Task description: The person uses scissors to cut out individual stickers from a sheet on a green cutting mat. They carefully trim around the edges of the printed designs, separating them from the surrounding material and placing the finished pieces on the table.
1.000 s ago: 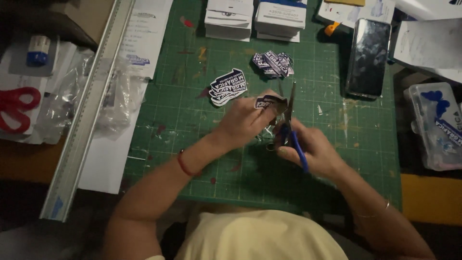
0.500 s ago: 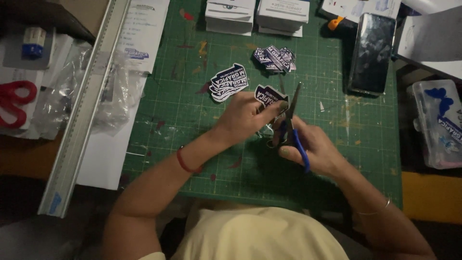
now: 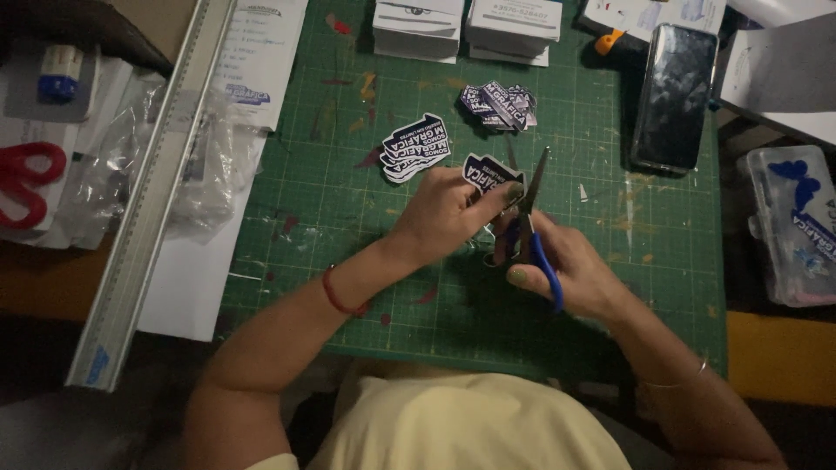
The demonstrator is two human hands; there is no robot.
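My left hand (image 3: 448,213) pinches a small dark blue and white sticker (image 3: 488,171) over the green cutting mat (image 3: 348,261). My right hand (image 3: 566,265) grips blue-handled scissors (image 3: 529,204), whose blades point up and away, touching the sticker's right edge. A stack of cut stickers (image 3: 415,148) lies just left of the held one. A second pile of stickers (image 3: 501,104) lies farther up the mat.
A long metal ruler (image 3: 152,200) runs along the mat's left side over white paper and clear plastic bags. Red scissors (image 3: 26,178) lie far left. A dark phone (image 3: 675,96), white boxes (image 3: 461,26) and a clear plastic case (image 3: 797,222) sit at top and right.
Both hands, with sticker and scissors, sit slightly higher on the mat than before; the view has shifted a little. The scissors keep working along the sticker's edge.
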